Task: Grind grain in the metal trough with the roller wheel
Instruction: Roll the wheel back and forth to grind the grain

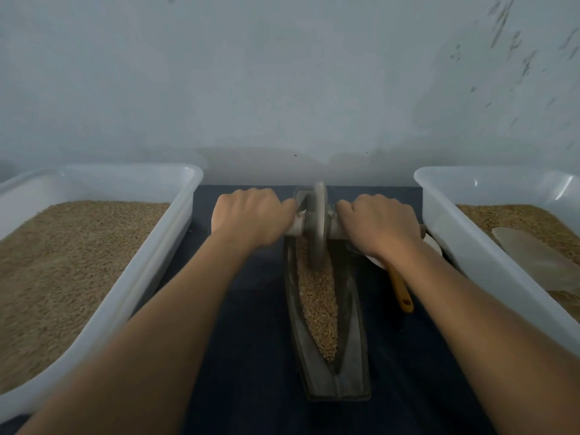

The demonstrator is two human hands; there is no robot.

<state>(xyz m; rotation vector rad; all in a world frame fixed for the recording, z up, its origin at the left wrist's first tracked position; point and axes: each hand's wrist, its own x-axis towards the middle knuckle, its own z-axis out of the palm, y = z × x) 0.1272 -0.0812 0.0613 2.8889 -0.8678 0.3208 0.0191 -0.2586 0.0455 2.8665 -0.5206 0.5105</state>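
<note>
Fingers of both hands clench the axle beside the roller wheel (319, 224), near the far end of the trough (353, 312), whose grain-filled (318, 306) length runs back toward the person.

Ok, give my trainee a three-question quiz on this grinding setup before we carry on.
1. True or false: both hands grip the axle of the roller wheel.
2. Where along the metal trough does the wheel sit: A near end, B far end, C middle?
3. What lies in the right tub on the grain?

Key: 1 true: left hand and right hand hold it either side. 2 B. 3 A pale scoop.
</note>
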